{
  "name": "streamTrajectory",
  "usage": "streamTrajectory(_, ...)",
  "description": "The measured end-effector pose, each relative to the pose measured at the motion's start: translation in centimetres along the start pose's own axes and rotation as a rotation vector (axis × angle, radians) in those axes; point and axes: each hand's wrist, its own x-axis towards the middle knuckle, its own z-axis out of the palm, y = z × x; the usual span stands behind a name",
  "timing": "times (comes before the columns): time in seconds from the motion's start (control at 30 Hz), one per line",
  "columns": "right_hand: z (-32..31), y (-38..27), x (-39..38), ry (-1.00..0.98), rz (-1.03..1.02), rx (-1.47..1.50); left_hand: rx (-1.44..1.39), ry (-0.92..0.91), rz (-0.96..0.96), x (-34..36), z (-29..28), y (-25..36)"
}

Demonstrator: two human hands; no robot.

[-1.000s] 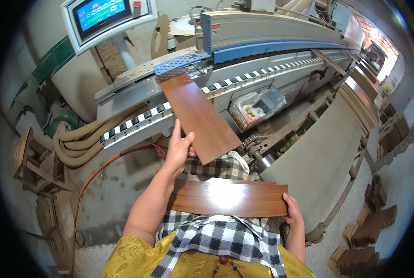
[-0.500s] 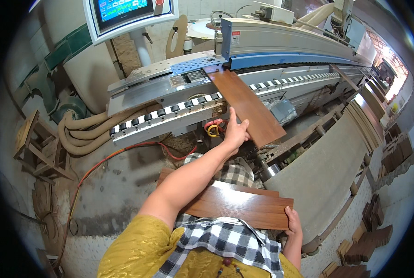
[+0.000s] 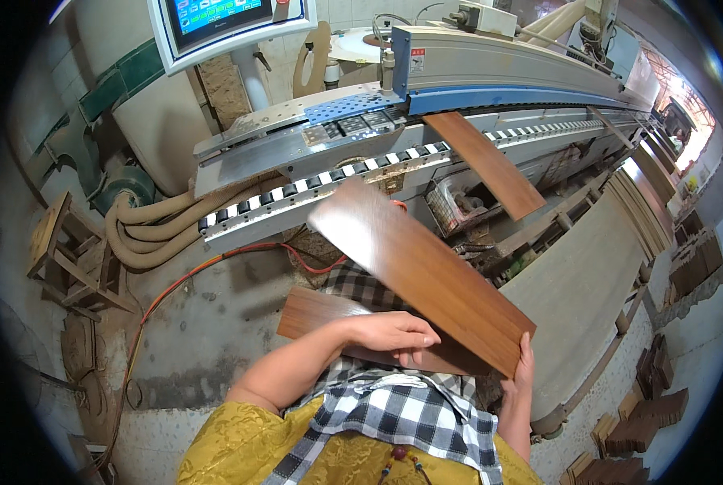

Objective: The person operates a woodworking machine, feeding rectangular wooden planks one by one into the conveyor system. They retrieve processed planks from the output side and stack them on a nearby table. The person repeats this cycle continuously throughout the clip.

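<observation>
Head view: my left hand (image 3: 394, 331) lies fingers together on the lower board (image 3: 313, 311) at frame centre. My right hand (image 3: 524, 368) clamps the raised board (image 3: 418, 271), tilted above it. Another board (image 3: 482, 162) rides the conveyor (image 3: 321, 190), upper right.

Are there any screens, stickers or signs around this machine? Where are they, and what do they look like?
Control screen: top left above the machine's infeed end, a rectangular monitor in a pale grey frame, blue display with coloured blocks.
Warning sticker: on the left end of the machine's grey cover, small upright rectangle, red and white.
No packages show.
</observation>
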Motion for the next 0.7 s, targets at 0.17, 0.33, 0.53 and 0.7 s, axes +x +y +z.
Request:
streamTrajectory(0.17,8.4,1.2,1.1,-0.164,-0.003,0.021,-0.371,0.634,0.251,1.1,0.0,-2.1)
streamTrajectory(0.33,14.7,3.6,2.0,-0.428,0.132,-0.017,-0.41,1.11,0.461,0.4,-2.2,-2.0)
streamTrajectory(0.53,18.1,0.4,1.4,-0.909,0.302,-0.47,-0.511,1.332,0.7,-2.2,-6.0,-2.7)
streamTrajectory(0.7,22.0,-6.5,-3.6,-1.398,-0.098,0.286,-0.516,1.259,0.719,-3.7,-7.4,-1.8)
